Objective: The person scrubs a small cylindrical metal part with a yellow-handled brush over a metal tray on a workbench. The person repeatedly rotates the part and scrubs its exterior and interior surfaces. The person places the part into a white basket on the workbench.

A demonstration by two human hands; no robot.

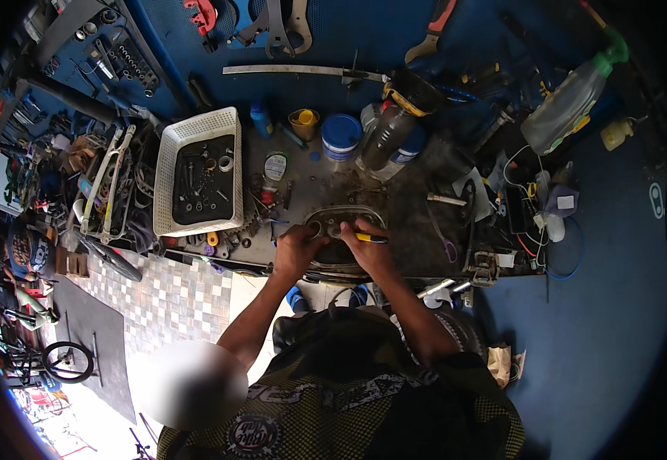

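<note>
Over a dark, round-cornered tray with a pale rim, both my hands work close together at the bench's front edge. My left hand is closed with a small ring-shaped metal part at its fingertips. In my right hand lies a tool with a yellow and black handle, its kind hard to tell. The right fingertips also meet a small greyish part beside the ring. Small loose pieces lie in the tray, partly hidden by my fingers.
Left of my hands stands a white plastic basket holding small metal parts. Blue-lidded tub, dark bottle and yellow container line the back. A purple-handled tool and cables lie right. Tools hang on the blue wall.
</note>
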